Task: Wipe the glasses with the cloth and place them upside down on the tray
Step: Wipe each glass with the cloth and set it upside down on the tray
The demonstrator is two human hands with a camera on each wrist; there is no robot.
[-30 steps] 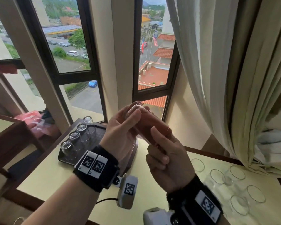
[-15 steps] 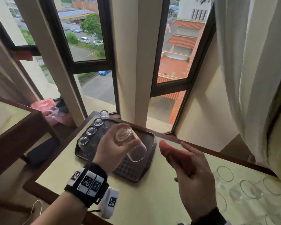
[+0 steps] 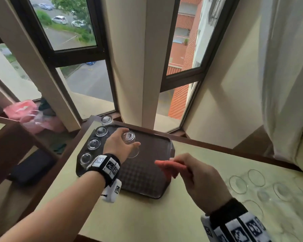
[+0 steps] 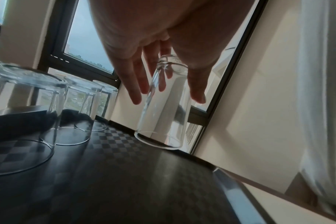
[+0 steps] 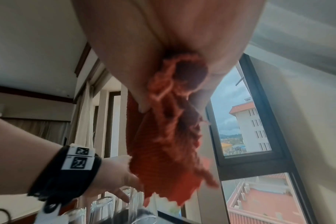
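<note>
Clear cylindrical glass [image 4: 163,104] in left hand [image 3: 119,145], chequered tray [image 3: 147,173]

The tray [image 3: 162,145] lies at the frame's centre on the worktop [image 3: 147,215], below the window [image 3: 73,32]. Four upturned glasses [image 3: 94,143] line its left edge. Upright glasses [image 3: 238,185] stand at lower right, under the curtain [image 3: 287,67].
</note>
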